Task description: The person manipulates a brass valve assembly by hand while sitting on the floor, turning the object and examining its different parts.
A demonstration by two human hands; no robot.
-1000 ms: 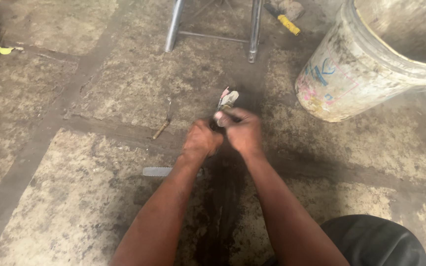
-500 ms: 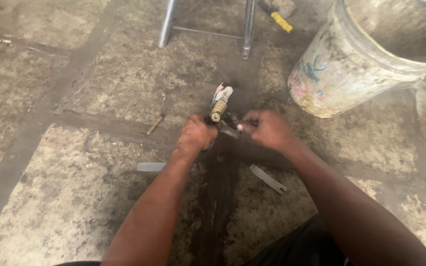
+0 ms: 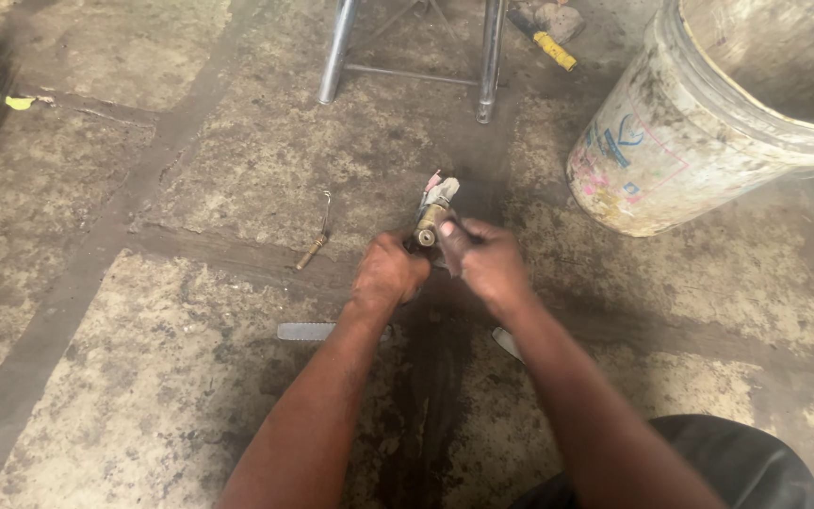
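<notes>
Here, both hands meet low over the stained concrete floor (image 3: 190,396) around a small brass fitting (image 3: 429,226) with a pale metal end. The left hand (image 3: 386,275) is curled tight about its lower part, and the right hand (image 3: 484,261) pinches it from the side with pressed fingers. A saw blade (image 3: 308,331) lies just beside the left wrist. A dirty white bucket (image 3: 699,132) stands well apart at the right, and metal stool legs (image 3: 339,52) rise beyond.

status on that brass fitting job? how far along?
Done: nothing visibly finished. In hand: left hand and right hand both grip the small brass fitting over the stained floor. Left: the flat blade and thin rod lie untouched nearby.
</notes>
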